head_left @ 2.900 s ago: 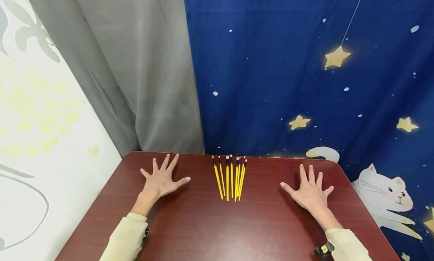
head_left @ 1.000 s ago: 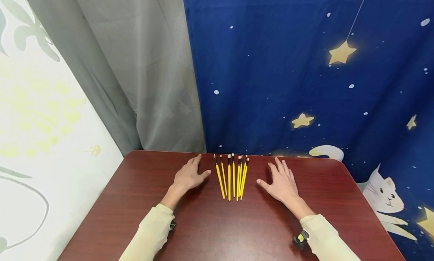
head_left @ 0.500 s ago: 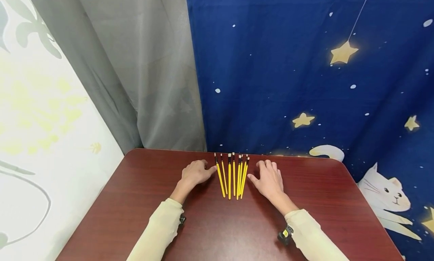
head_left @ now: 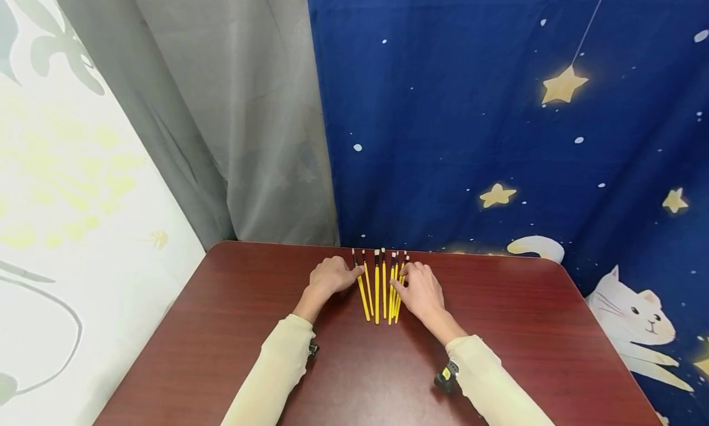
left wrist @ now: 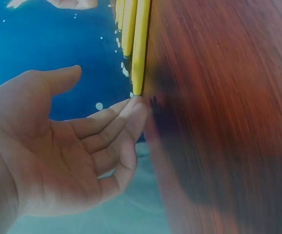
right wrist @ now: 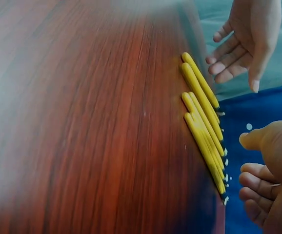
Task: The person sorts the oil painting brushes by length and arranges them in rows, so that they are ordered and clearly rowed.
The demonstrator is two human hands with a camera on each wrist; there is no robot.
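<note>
Several paintbrushes (head_left: pixel 377 293) with yellow handles, black ferrules and pale bristles lie fanned on the table, bristles toward the far edge. My left hand (head_left: pixel 332 274) is at the left side of the row, its thumb over the leftmost brush in the head view. In the left wrist view, the fingers of the left hand (left wrist: pixel 68 161) bend loosely, tips at the end of a yellow handle (left wrist: pixel 140 48). From the right, my right hand (head_left: pixel 422 290) overlaps the rightmost brushes. The right wrist view shows the right hand (right wrist: pixel 277 165) with thumb and fingers apart, nothing between them.
The brushes rest on a dark red wooden table (head_left: pixel 365 377) with rounded far corners. Behind it hang a grey curtain (head_left: pixel 271 136) and a blue curtain (head_left: pixel 432 136) with stars and a white cat. A pale patterned panel (head_left: pixel 83 260) stands along the left.
Both hands have moved inward from wide apart, spread flat on either side, to the two sides of the brush row. Their fingers have drawn in from spread to loosely bent. The brushes lie as before.
</note>
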